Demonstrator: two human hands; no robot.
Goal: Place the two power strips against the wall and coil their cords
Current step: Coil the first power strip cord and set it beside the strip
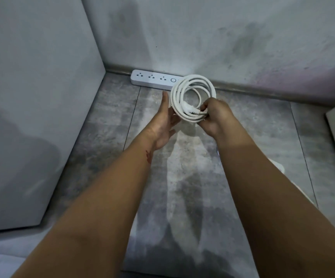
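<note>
While your right grip (215,115) is clamped on the coiled cord (176,99), fingers and thumb curled round the near right part of the loops, the coil is held up in several white turns above the floor (242,127). Note the plug (188,111): it lies across the near side of the coil, just left of the right grip's fingertips, prongs pointing toward that grip. Your left grip (163,121) is apart, fingers straight, palm turned toward the coil, just beside its left edge; whether it touches the cord cannot be told. Beyond both grips, the white power strip (152,78) lies flat on the floor, sockets up, its long side against the skirting (118,68) at the foot of the wall (202,37). Three sockets and a round button show; the strip's right end is hidden behind the coil. A grey panel (32,77) stands left of the left grip and meets the wall at the corner. Behind the right grip, a white object (278,164) shows past the outer edge of your right forearm; it is mostly hidden and cannot be identified
</note>
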